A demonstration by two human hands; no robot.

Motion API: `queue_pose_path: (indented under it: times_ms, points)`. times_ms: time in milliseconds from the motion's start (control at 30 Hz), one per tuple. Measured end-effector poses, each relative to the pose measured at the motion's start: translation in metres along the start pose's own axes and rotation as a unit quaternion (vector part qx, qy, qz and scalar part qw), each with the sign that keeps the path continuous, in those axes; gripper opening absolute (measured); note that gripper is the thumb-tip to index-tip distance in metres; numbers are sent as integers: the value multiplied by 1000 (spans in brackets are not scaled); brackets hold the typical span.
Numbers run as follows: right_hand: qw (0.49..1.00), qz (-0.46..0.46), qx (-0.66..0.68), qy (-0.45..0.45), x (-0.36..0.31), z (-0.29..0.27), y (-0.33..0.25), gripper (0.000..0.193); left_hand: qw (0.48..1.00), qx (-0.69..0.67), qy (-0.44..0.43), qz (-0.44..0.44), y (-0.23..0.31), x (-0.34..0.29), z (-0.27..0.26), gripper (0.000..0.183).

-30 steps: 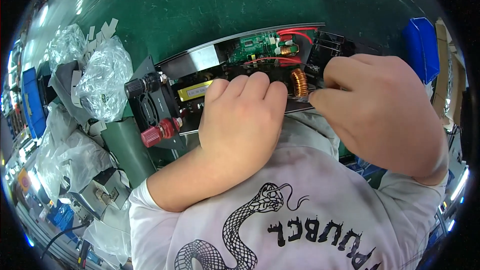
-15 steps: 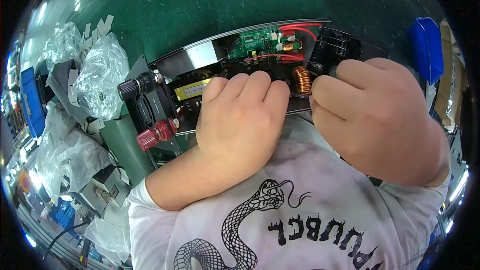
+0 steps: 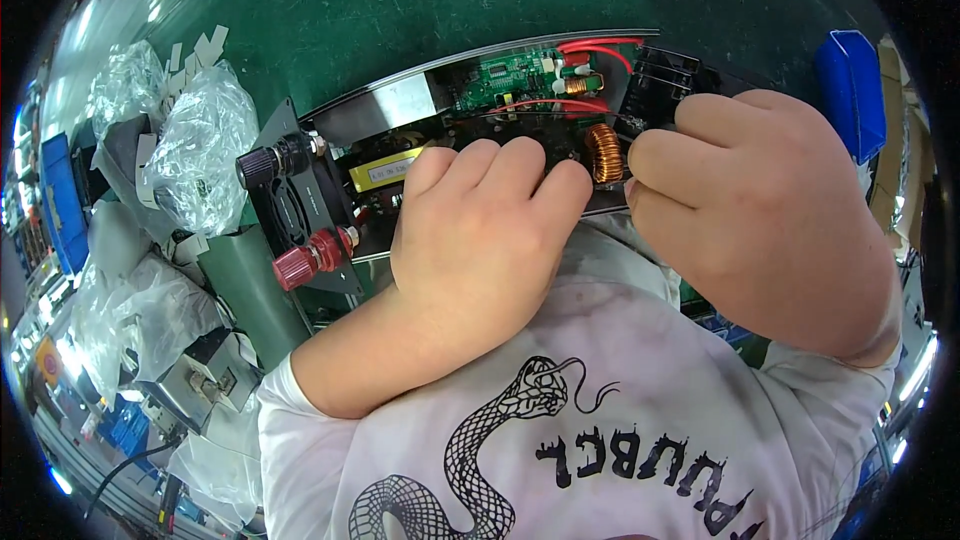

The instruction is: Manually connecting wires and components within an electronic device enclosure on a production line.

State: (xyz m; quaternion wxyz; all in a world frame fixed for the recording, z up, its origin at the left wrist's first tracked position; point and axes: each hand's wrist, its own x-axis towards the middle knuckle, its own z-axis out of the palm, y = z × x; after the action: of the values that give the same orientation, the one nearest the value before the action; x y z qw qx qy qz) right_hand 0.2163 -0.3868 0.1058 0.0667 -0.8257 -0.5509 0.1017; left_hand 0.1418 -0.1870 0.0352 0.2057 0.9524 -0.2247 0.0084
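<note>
In front of me lies an opened power inverter [image 3: 400, 112], its metal case holding a green circuit board [image 3: 497, 80], a yellow-wrapped transformer [image 3: 386, 171] and a copper coil [image 3: 604, 154]. Its left end panel carries a black terminal [image 3: 272, 162] and a red terminal [image 3: 314, 258]. My left hand [image 3: 485, 230] is closed over the near side of the case, fingers curled down and their tips hidden. My right hand [image 3: 755, 210] is curled in a fist at the right end, beside the coil and a black part [image 3: 660, 85]; what it grips is hidden.
A green work surface [image 3: 400, 0] stretches beyond the inverter. Clear plastic bags [image 3: 205, 150] and white slips are piled at the left. A blue bin [image 3: 852, 98] stands at the far right, with cardboard [image 3: 888, 190] next to it. Red wires [image 3: 600, 45] run along the case's far edge.
The inverter's near edge has shifted slightly away from me. My right hand has moved a little up and right; the left hand keeps nearly the same place.
</note>
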Motion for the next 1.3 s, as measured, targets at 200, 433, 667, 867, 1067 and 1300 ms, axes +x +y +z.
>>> queue_pose_path:
  times_ms: [200,433,667,867,1067,1300]
  points:
    - [999,31,14,12,10,-9,-3,12,1000,0,-10,9,-1,0,-2,10]
    - [999,24,0,41,1,-7,7,14,1000,2,-1,11,-1,-2,0,8]
    - [997,58,9,47,-1,8,1,14,1000,-11,3,15,-2,-2,1,8]
    - [1000,24,-8,-5,11,-2,0,10,1000,-6,29,11,-1,-1,4,8]
    - [996,-17,23,-87,2,0,8,13,1000,-9,25,-6,1,1,2,9]
    - [996,12,41,-75,-5,3,-1,13,1000,8,12,8,0,-5,2,11]
